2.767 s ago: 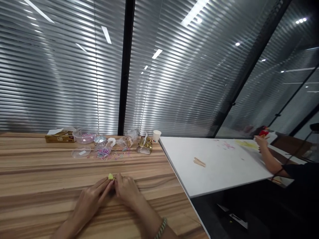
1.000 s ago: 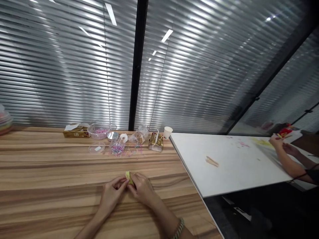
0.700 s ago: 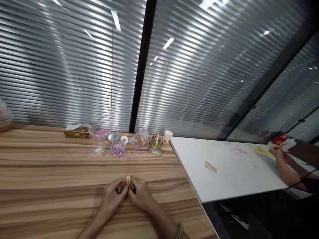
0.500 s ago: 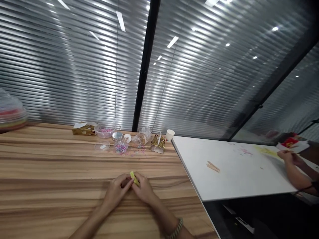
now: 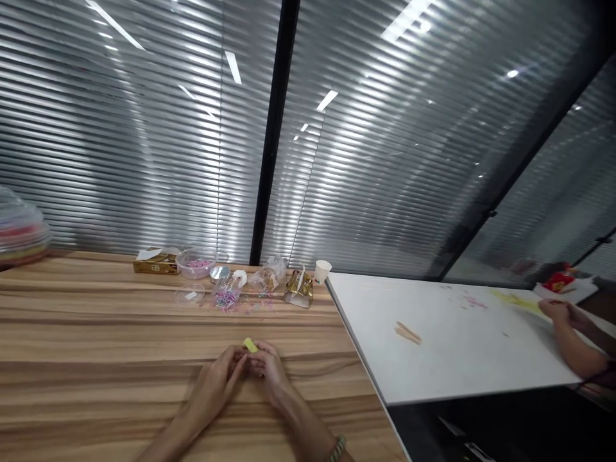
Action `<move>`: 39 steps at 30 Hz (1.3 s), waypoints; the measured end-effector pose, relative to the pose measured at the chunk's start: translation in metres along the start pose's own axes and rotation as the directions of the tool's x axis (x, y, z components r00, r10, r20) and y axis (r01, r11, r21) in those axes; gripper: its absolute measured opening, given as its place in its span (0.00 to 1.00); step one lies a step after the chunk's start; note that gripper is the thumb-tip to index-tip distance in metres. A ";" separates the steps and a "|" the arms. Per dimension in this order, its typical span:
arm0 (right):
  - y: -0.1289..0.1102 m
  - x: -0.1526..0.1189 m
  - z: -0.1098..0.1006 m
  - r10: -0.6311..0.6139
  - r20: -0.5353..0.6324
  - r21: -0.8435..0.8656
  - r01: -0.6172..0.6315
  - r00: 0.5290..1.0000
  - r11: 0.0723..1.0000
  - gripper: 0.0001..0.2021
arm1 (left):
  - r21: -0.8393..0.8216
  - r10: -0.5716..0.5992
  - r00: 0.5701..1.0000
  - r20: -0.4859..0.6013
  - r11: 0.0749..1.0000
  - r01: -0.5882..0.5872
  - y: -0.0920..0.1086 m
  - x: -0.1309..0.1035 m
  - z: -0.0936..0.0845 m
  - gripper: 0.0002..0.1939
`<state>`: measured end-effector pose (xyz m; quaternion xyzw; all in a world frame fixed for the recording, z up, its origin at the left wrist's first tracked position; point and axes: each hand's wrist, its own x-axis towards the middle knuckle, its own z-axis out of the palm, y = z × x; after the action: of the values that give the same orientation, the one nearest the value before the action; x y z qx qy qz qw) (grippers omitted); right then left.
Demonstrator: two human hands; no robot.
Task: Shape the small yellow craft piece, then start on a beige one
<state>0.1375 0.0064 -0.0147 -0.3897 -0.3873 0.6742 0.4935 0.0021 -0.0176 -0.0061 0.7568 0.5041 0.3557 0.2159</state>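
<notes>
Since both the left hand (image 5: 215,385) and right hand (image 5: 267,371) only fingertip-pinch that tiny yellow piece (image 5: 250,345), one slip could flick it across the wooden table (image 5: 96,359).

Two hands of the wearer meet at the lower middle of the frame, the left hand (image 5: 215,387) and the right hand (image 5: 267,368), with one small yellow piece (image 5: 250,345) between their fingertips. At the far edge of the wooden table (image 5: 96,340) stand one cardboard box (image 5: 154,262), one clear bowl (image 5: 195,264), one clear lid (image 5: 188,294), one gold packet (image 5: 297,289) and one paper cup (image 5: 322,271). One bundle of wooden sticks (image 5: 407,332) lies on the one white table (image 5: 457,346). At the right edge, two hands of another person (image 5: 561,312).
</notes>
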 end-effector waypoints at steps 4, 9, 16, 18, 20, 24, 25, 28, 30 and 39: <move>-0.005 -0.002 0.004 0.030 -0.011 0.238 -0.027 0.999 0.971 0.10 | -0.075 -0.028 0.999 0.032 0.997 0.030 0.001 0.000 0.001 0.10; 0.000 -0.001 0.008 0.036 -0.097 0.213 -0.015 0.995 0.977 0.14 | -0.120 -0.002 0.999 0.055 0.993 0.008 -0.004 -0.001 0.004 0.10; -0.003 -0.003 0.008 0.047 -0.089 0.142 -0.034 0.995 0.989 0.18 | -0.136 -0.007 0.998 0.064 0.991 0.015 -0.002 0.001 0.002 0.13; -0.003 -0.003 0.007 0.058 -0.079 0.124 -0.048 0.995 0.991 0.18 | -0.124 -0.003 0.998 0.058 0.992 0.010 -0.002 0.001 0.002 0.13; -0.002 -0.001 0.006 0.064 -0.054 0.098 -0.058 0.997 0.994 0.17 | -0.111 0.000 0.999 0.052 0.994 0.006 -0.002 0.002 0.002 0.12; 0.000 0.001 0.004 0.078 -0.023 0.071 -0.076 0.997 0.995 0.16 | -0.092 0.006 0.999 0.037 0.996 -0.003 -0.004 0.002 0.003 0.11; 0.000 0.001 0.004 0.079 -0.022 0.071 -0.078 0.997 0.994 0.16 | -0.094 0.012 0.999 0.036 0.996 -0.008 -0.004 0.002 0.003 0.11; -0.002 -0.001 0.004 0.072 -0.017 0.072 -0.071 0.997 0.995 0.16 | -0.111 0.035 0.999 0.026 0.993 -0.031 -0.004 0.002 0.002 0.11; -0.003 -0.002 0.004 0.070 -0.004 0.071 -0.069 0.998 0.995 0.16 | -0.123 0.054 0.999 0.008 0.991 -0.052 -0.004 0.001 0.000 0.11; -0.003 0.000 -0.001 0.093 0.071 0.081 -0.099 0.993 0.992 0.20 | -0.103 0.117 0.993 -0.033 0.987 -0.120 -0.008 0.000 0.002 0.09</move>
<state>0.1392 0.0071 -0.0121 -0.3637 -0.3555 0.7257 0.4634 -0.0007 -0.0144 -0.0128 0.7682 0.4418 0.4040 0.2270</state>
